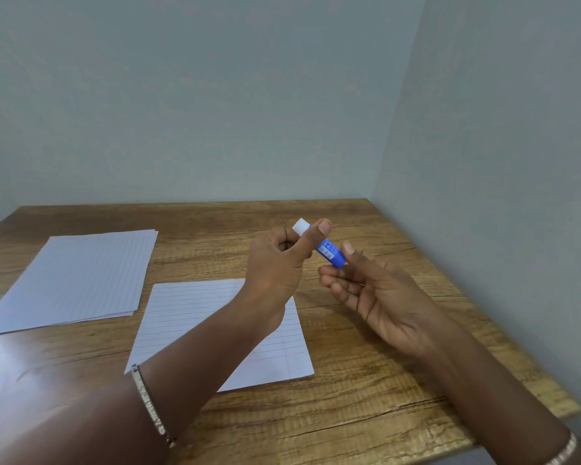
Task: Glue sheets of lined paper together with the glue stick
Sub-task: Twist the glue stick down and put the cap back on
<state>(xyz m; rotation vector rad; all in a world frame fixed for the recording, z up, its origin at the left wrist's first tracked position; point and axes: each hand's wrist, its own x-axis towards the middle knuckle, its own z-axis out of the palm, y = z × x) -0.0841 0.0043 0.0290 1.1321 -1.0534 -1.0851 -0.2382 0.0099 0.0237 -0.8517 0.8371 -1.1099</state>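
Note:
A blue glue stick with a white end pointing up-left is held in the air above the wooden table. My left hand grips its upper part, thumb across the tube. My right hand holds the lower end between thumb and fingertips. Whether the white end is a cap or bare glue I cannot tell. One lined sheet lies flat under my left forearm. A small stack of lined sheets lies at the left of the table.
The table stands in a corner, with pale walls behind it and to the right. Its right edge and front edge are close to my right arm. Bare wood shows between the sheets and the back wall.

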